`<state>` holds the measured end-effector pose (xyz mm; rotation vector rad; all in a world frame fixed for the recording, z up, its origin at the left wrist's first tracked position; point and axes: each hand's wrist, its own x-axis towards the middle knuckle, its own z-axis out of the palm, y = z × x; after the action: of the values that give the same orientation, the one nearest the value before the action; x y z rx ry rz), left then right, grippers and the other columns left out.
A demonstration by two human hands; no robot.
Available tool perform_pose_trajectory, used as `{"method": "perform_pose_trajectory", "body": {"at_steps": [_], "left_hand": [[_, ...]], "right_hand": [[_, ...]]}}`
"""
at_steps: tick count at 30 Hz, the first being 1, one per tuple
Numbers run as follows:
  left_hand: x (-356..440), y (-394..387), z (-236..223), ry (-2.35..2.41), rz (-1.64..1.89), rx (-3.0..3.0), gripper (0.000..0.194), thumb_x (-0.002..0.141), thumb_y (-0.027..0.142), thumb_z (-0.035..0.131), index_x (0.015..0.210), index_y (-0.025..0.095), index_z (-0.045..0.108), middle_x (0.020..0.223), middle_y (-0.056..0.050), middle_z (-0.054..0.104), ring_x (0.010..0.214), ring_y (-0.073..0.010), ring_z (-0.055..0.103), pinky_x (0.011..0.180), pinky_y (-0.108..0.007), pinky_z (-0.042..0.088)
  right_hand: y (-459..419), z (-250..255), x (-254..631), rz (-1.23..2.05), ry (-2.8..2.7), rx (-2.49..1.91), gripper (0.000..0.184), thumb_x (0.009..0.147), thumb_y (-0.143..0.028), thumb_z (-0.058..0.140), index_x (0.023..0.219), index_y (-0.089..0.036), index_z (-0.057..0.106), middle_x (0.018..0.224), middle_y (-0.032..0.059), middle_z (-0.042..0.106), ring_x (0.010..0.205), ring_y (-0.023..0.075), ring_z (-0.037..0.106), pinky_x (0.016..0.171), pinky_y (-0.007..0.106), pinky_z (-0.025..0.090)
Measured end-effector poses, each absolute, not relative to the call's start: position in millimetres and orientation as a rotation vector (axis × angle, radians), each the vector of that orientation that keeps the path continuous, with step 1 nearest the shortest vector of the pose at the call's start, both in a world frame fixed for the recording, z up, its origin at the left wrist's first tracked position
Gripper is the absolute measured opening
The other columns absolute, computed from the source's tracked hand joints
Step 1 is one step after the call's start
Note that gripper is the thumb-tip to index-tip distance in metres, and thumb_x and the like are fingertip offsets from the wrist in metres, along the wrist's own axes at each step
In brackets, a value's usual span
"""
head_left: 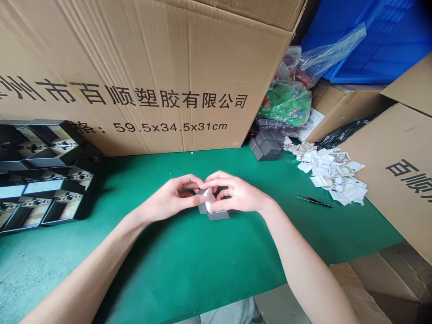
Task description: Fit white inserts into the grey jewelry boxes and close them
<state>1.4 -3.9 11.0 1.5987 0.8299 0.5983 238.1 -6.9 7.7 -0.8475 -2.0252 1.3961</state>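
the small grey box (218, 216) is sitting in front of the large printed carton (151, 54), probably light and stiff, best held by its sides. the left hand (165, 198) and right hand (243, 193) are closing narrowly around a glossy white piece (208, 200) on it, seemingly soft and slippery, safest by its edges. the green tabletop (189, 265) is spreading before the carton; stacked grey boxes (266, 146), white pieces (337, 173) and tweezers (313, 200) are lying off its right corner.

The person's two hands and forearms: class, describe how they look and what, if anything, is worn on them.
The left hand and right hand show no gloves, rings or watch. Both forearms are bare as far as the view goes, with no sleeves or markings visible.
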Motion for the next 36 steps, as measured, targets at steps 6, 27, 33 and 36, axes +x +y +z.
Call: {"method": "perform_pose_trajectory", "body": {"at_steps": [6, 27, 33, 36], "left_hand": [[-0.1, -4.6, 8.1, 0.825, 0.476, 1.635, 0.036, 0.092, 0.05, 0.058, 0.111, 0.02, 0.062, 0.103, -0.008, 0.077, 0.092, -0.0233, 0.069, 0.079, -0.034, 0.052], [-0.5, -2.1, 3.7, 0.956, 0.741, 1.537, 0.045, 0.093, 0.056, 0.054, 0.121, 0.022, 0.062, 0.11, -0.008, 0.07, 0.096, -0.0231, 0.064, 0.08, -0.031, 0.054], [-3.0, -6.5, 2.2, 0.837, 0.762, 1.259, 0.047, 0.091, 0.051, 0.061, 0.133, 0.03, 0.057, 0.116, -0.01, 0.069, 0.101, -0.026, 0.067, 0.083, -0.037, 0.059], [-5.9, -6.9, 3.8, 0.759, 0.743, 1.274, 0.056, 0.089, 0.051, 0.065, 0.14, 0.032, 0.054, 0.132, -0.011, 0.064, 0.12, -0.0317, 0.062, 0.096, -0.043, 0.055]], "right_hand": [[-0.7, 3.0, 245.8, 1.612, -2.033, -0.822, 0.048, 0.081, -0.024, 0.078, 0.127, -0.027, 0.065, 0.125, 0.006, 0.055, 0.091, 0.0126, 0.068, 0.084, 0.031, 0.062], [-10.1, -11.8, 210.4, 0.516, -2.024, -0.867, 0.022, 0.092, -0.026, 0.064, 0.113, -0.023, 0.071, 0.117, 0.0064, 0.07, 0.106, 0.0189, 0.067, 0.094, 0.033, 0.057], [-10.9, -14.6, 203.1, 0.197, -1.999, -0.916, 0.024, 0.092, -0.033, 0.066, 0.115, -0.026, 0.07, 0.117, 0.0077, 0.069, 0.11, 0.0209, 0.065, 0.098, 0.036, 0.056], [-10.1, -14.1, 204.8, 0.146, -1.96, -0.921, 0.022, 0.093, -0.029, 0.063, 0.114, -0.027, 0.07, 0.12, 0.0087, 0.068, 0.111, 0.0216, 0.065, 0.097, 0.037, 0.057]]}}
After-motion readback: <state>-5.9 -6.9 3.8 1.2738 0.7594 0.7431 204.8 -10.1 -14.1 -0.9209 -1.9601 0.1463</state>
